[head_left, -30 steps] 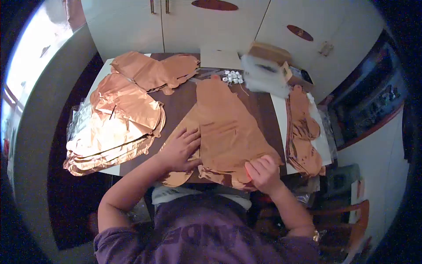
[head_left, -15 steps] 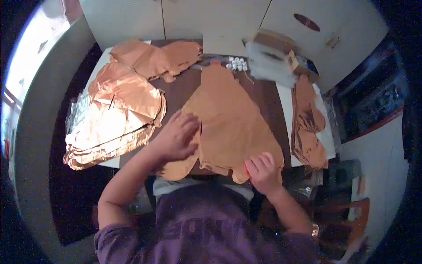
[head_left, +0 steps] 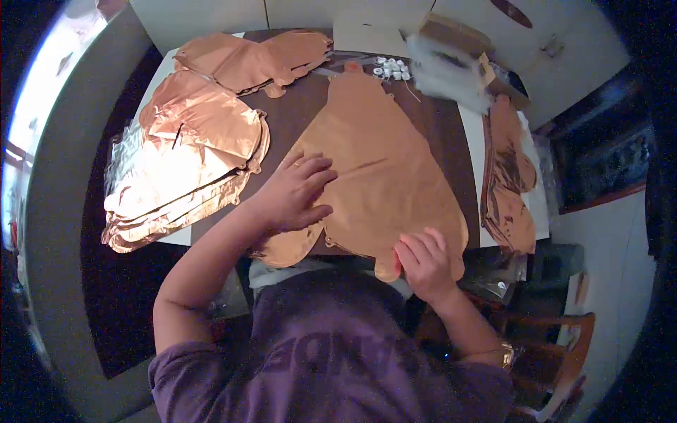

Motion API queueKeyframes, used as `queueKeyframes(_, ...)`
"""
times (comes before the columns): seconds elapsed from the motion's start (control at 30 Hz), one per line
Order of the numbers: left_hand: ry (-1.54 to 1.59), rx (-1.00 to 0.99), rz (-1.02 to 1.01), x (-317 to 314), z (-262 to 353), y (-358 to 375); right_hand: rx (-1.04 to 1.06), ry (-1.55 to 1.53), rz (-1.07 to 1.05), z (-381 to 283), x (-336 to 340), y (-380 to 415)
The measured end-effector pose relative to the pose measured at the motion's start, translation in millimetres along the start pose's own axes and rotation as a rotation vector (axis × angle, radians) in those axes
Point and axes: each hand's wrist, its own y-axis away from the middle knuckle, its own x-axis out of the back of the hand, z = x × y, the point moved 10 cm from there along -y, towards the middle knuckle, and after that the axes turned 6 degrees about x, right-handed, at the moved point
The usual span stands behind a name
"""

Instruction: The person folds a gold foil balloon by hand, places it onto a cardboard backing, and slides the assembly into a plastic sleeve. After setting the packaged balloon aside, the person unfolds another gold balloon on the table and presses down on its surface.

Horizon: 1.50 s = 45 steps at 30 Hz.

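Observation:
A flat, copper-coloured foil balloon [head_left: 384, 169], with rounded tabs along its edges, lies in front of me. Its narrow end points away and carries a small reddish patch. My left hand [head_left: 300, 190] rests at the balloon's left edge, fingers apart and holding nothing. Over the near right part of the balloon, my right hand [head_left: 425, 266] is closed with fingers curled. A bit of red shows at its fingertips, too small to make out. At the lower left, a rounded foil lobe [head_left: 285, 248] sticks out beneath my left hand.
A stack of shiny foil balloons [head_left: 190, 162] lies on the left, with more foil [head_left: 247, 63] behind it. Small white rolls [head_left: 392, 69] sit at the back beside a clear plastic bag [head_left: 448, 70]. Folded foil [head_left: 509, 176] lies on the right. A wooden chair [head_left: 582, 338] stands lower right.
The camera view has shifted, so the tabletop appears higher. My left hand has come down flatter toward the balloon's left edge. My right hand stays near the lower right, its fingers still curled.

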Motion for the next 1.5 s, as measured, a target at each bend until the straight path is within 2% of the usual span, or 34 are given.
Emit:
queueKeyframes(0.23,-0.047,-0.006,0.035,2,0,0,0.041,-0.061,-0.063,-5,-4,0)
queueKeyframes(0.33,-0.008,0.025,-0.007,2,0,-1,0.031,-0.063,-0.218,-9,-4,8)
queueKeyframes(0.43,-0.026,0.032,0.005,0,-2,0,-0.357,-0.272,-0.461,7,13,35)
queueKeyframes(0.53,-0.051,0.041,0.002,-3,-2,-1,-0.948,-0.572,-0.684,31,-37,128)
queueKeyframes(0.57,-0.044,0.032,0.001,-1,1,-2,-1.082,-0.781,-0.341,34,-54,156)
queueKeyframes(0.67,-0.089,-0.009,0.024,2,8,-4,-1.425,-1.501,0.054,21,-109,188)
queueKeyframes(0.77,-0.059,-0.049,0.059,7,14,-10,-1.508,-1.429,0.548,26,-86,149)
queueKeyframes(0.87,0.011,-0.096,0.070,4,17,-17,-1.482,-1.325,0.560,30,-81,146)
queueKeyframes(0.97,0.068,-0.133,0.053,-10,16,-24,-1.396,-1.197,0.435,39,-60,133)
queueKeyframes(1.07,0.038,-0.111,0.033,-18,18,-27,-1.396,-1.105,0.324,48,-56,137)
queueKeyframes(1.17,0.050,-0.104,0.015,-20,18,-27,-1.326,-1.081,0.391,54,-45,125)
queueKeyframes(1.37,-0.005,-0.147,0.125,-3,35,-30,-1.437,-1.159,0.376,55,-58,136)
queueKeyframes(1.5,0.076,-0.253,0.098,-14,55,-48,-1.408,-1.111,0.395,57,-48,128)
